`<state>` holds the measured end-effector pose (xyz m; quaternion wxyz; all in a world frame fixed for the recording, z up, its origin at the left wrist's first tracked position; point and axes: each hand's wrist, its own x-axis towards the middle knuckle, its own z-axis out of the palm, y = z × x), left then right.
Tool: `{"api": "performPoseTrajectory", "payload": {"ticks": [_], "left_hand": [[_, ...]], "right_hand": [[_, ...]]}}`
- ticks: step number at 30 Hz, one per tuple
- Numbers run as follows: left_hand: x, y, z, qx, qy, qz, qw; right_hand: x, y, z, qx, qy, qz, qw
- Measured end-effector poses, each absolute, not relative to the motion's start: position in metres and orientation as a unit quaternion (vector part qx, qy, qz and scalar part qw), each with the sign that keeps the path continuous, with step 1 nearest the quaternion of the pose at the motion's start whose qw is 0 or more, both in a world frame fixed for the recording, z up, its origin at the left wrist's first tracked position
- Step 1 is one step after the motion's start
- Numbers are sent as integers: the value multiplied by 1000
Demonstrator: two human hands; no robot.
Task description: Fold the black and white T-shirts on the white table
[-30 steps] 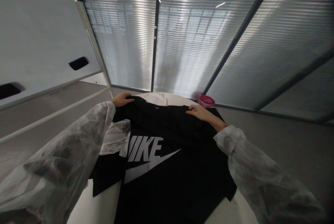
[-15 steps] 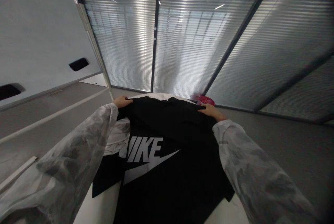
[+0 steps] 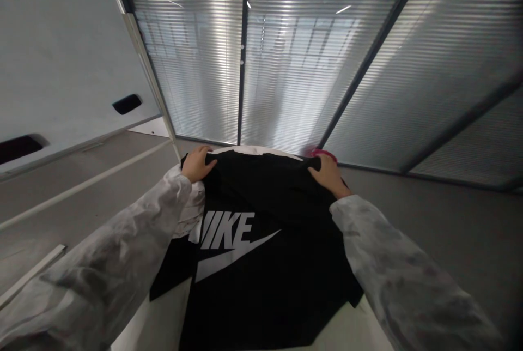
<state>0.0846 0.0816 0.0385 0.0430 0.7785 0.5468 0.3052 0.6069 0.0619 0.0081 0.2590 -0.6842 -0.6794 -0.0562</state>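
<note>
Head view: black shirt [image 3: 278,269] laid out on white table [image 3: 163,315], top edge toward the far side, its lower end nearest the camera; white NIKE print [image 3: 229,231] with swoosh, first letter only partly visible; left hand [image 3: 197,164] on the shirt's far left corner, thumb set apart from the index finger, black cloth between, cannot tell how tight the grip is; right hand [image 3: 329,175] at the far right shoulder, thumb and fingers pinching a fold of the shirt; both forearms in pale mottled sleeves [image 3: 394,264]; bunched whitish cloth [image 3: 191,215] just beside the print, near the left wrist; pink basket [image 3: 324,153] behind the right hand, mostly hidden; slatted blinds [image 3: 281,73] across the back; pale panel [image 3: 61,40] with two dark openings upper left
</note>
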Motion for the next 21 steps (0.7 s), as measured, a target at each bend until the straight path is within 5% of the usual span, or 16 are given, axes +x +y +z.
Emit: {"api": "performPoseTrajectory", "payload": {"ticks": [8,17,21], "left_hand": [[82,-123,16,940,207,154,221],[69,-180,-12,966,159,149,137],[70,-180,6,952,202,145,180]], "right_hand": [[570,-152,-7,-592,-768,63,235],[600,-238,-20,-477,-848,138,187],[592,-240,-5,-490,-831,159,209]]}}
